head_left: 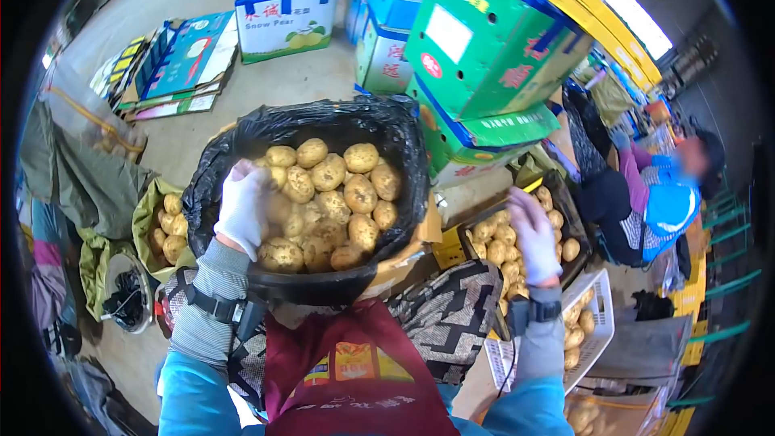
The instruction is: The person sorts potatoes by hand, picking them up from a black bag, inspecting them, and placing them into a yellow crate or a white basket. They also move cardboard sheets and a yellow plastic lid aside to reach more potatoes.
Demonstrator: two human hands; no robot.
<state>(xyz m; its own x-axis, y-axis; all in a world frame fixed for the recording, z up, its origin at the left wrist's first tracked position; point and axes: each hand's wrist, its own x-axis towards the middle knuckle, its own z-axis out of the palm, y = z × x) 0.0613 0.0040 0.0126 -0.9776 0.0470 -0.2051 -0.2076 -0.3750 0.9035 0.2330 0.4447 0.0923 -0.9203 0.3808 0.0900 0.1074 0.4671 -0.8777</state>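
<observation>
My left hand [243,206], in a white glove, is at the left side of a box [383,125] lined with black plastic and filled with potatoes [332,206]. Its fingers curve around a motion-blurred potato [277,208] just above the others. Over on the right, my right hand [534,236], gloved as well, hovers above a dark crate [575,273] of smaller-looking potatoes [498,245]. Its fingers are apart and stretched forward, with nothing visible in them.
Green cartons [492,48] are stacked beyond the box, with Snow Pear cartons [286,23] behind. Flattened cardboard [182,60] lies at left, near an open sack [157,194] of potatoes. A white crate [601,307] stands at right. Another person [666,202] sits farther right.
</observation>
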